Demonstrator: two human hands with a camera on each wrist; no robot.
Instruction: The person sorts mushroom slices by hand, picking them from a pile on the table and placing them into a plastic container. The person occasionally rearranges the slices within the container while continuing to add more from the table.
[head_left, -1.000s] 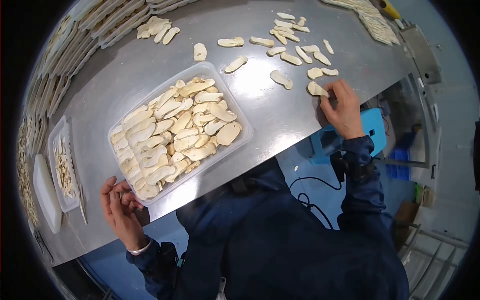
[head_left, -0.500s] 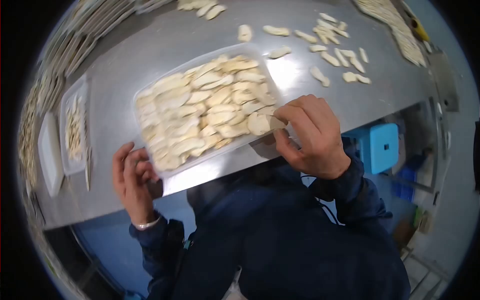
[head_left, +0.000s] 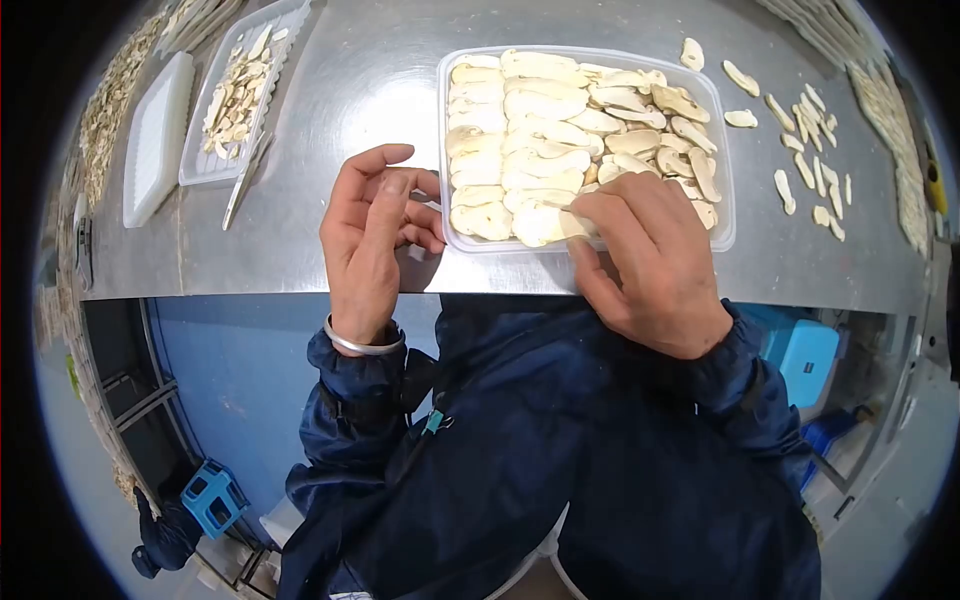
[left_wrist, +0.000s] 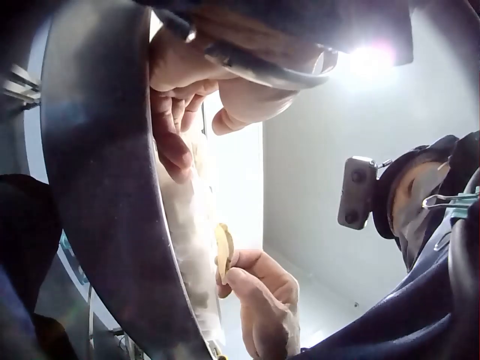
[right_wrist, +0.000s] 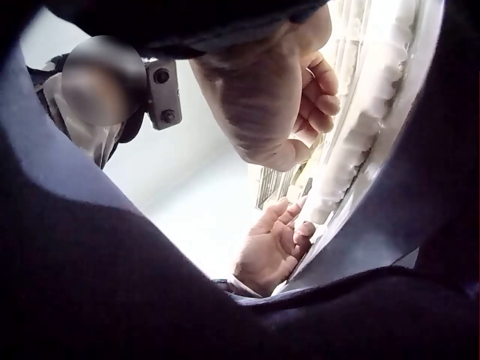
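A clear plastic tub (head_left: pixel 727 160) on the steel table holds overlapping rows of pale mushroom slices (head_left: pixel 540 110). Over its front edge, my right hand (head_left: pixel 660 265) pinches one mushroom slice (head_left: pixel 548 226) between thumb and fingers; the slice overlaps the near end of the second row. The left wrist view shows this slice (left_wrist: pixel 223 244) edge-on, at the fingertips. My left hand (head_left: pixel 368 240) rests at the tub's left side, fingers loosely bent, fingertips right at the wall, holding nothing.
Several loose mushroom slices (head_left: pixel 800 125) lie on the table (head_left: pixel 370 60) right of the tub. To the left stand a tray (head_left: pixel 190 160) of small pieces, a knife (head_left: pixel 240 190) and a white block-shaped tray (head_left: pixel 155 150). Blue stools (head_left: pixel 808 365) stand below.
My right hand has brought the slice from the table at right to the front of the tub. The view has turned and shifted left; my left hand stays beside the tub.
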